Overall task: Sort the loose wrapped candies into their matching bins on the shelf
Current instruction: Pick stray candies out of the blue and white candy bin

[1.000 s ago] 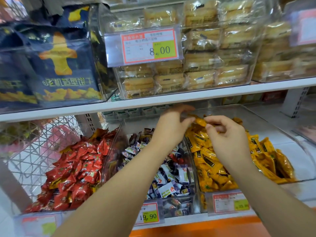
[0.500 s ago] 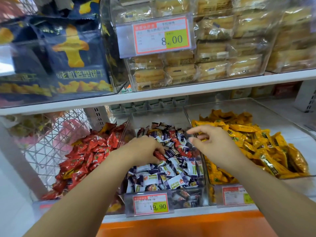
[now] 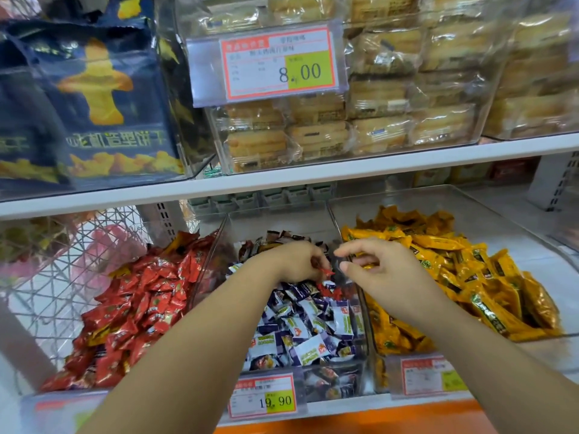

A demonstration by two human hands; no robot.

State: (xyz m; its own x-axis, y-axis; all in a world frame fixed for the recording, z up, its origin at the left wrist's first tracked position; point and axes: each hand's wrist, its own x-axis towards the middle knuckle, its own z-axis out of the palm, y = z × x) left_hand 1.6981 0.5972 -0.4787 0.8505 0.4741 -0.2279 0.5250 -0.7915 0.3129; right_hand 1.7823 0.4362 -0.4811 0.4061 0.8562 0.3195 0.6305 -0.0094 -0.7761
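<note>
The left hand (image 3: 294, 261) pinches a red candy (image 3: 324, 271) over the middle bin (image 3: 282, 220). Carry it fully across into the red bin (image 3: 213, 249) before letting go. The right hand (image 3: 385, 272) curls its fingers (image 3: 351, 249) (holding something yellow? I cannot tell).

Upper tag (image 3: 277, 62) 8.00; lower tag (image 3: 265, 399) 19.90

Both my arms are in shot now. Left forearm (image 3: 194, 349): bare right to the bottom edge, no cloth on it. Right forearm (image 3: 488, 355): bare as well. Left hand (image 3: 297, 261) and right hand (image 3: 385, 274) are uncovered, with slim fingers.
</note>
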